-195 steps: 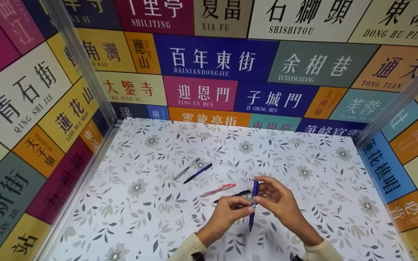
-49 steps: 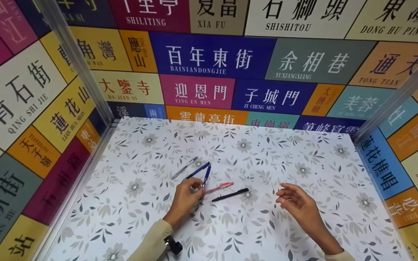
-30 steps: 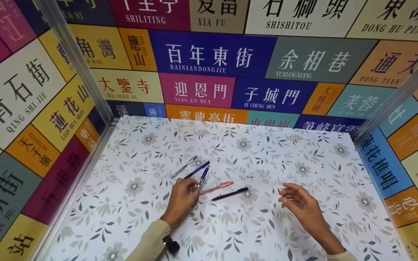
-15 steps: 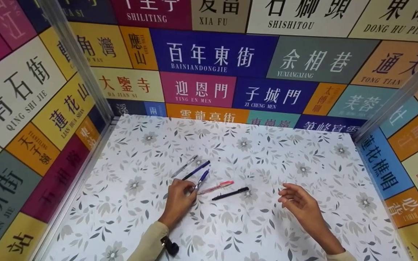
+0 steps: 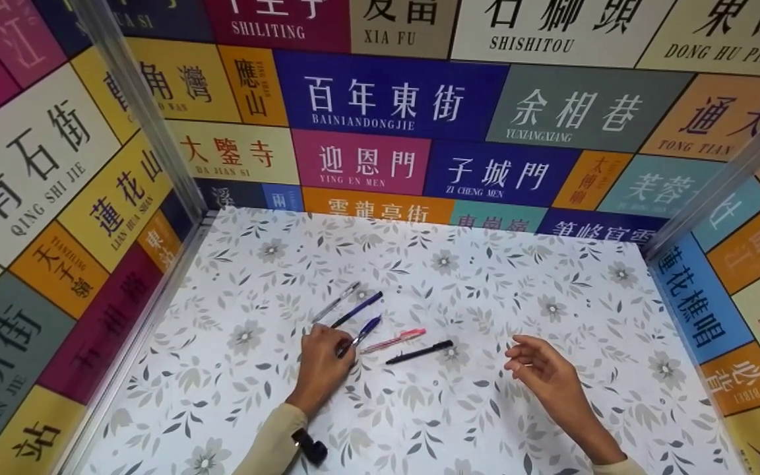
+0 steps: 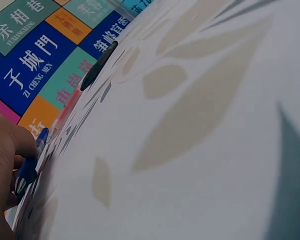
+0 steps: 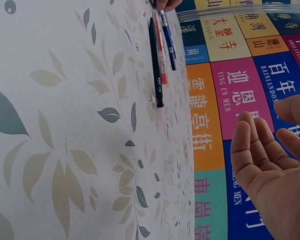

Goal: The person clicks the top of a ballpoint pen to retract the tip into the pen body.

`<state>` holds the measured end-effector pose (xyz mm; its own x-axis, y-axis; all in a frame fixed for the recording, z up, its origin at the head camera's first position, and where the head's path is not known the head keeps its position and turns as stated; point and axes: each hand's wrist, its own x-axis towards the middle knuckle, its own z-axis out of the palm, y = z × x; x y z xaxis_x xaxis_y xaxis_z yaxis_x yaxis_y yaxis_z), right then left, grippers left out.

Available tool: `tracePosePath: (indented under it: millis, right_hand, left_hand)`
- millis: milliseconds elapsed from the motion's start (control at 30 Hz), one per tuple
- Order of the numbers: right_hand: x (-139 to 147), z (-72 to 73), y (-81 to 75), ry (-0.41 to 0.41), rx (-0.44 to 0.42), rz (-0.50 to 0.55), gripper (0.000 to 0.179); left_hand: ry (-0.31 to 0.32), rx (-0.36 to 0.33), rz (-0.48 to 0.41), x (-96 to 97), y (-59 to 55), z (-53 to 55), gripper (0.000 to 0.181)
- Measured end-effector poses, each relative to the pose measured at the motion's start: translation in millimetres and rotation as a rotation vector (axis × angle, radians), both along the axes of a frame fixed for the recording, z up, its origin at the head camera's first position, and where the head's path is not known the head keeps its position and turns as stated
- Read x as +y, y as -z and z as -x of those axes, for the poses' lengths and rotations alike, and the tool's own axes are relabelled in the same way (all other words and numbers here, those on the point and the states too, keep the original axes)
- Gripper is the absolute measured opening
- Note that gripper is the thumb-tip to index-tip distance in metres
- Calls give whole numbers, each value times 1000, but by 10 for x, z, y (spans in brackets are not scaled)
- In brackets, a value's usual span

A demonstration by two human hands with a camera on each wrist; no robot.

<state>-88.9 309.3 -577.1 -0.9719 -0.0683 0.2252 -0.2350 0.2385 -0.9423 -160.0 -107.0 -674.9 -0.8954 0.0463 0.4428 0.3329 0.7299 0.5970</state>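
My left hand (image 5: 320, 366) pinches a blue pen (image 5: 369, 326) by its near end, low over the table. The pen slants up to the right, between a second dark-blue pen (image 5: 359, 308) and a pink pen (image 5: 396, 340). In the left wrist view the held pen (image 6: 29, 175) shows under the curled fingers, close to the tabletop. Beyond the pink one lies a black pen (image 5: 419, 352), and a clear-barrelled pen (image 5: 336, 302) lies farthest left. My right hand (image 5: 541, 369) hovers at the right with loosely bent fingers and holds nothing.
A white cloth with grey leaves and flowers covers the table (image 5: 485, 290). Panels with coloured place-name signs (image 5: 386, 99) rise at the back and both sides, joined by clear corner strips (image 5: 149, 112).
Earlier both hands held the blue pen upright near the middle. The left hand has since carried it left and tipped it lower among the pens. The right hand has let go and drawn away rightward.
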Motion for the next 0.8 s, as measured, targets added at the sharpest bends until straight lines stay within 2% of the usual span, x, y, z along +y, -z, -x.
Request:
tracePosePath:
  millis: [233, 400, 567, 800]
  right_hand:
    - [-16, -11, -21, 6, -10, -4, 45]
    - [-17, -10, -23, -1, -11, -10, 45]
    - [-17, -6, -19, -3, -11, -10, 46]
    - [-11, -6, -7, -12, -8, -2, 46]
  left_hand:
    - [9, 44, 35, 9, 9, 3, 12]
    - [13, 19, 4, -3, 2, 2, 12]
    - [12, 13, -81, -28, -39, 3, 13]
    - [37, 86, -240, -77, -39, 79, 13]
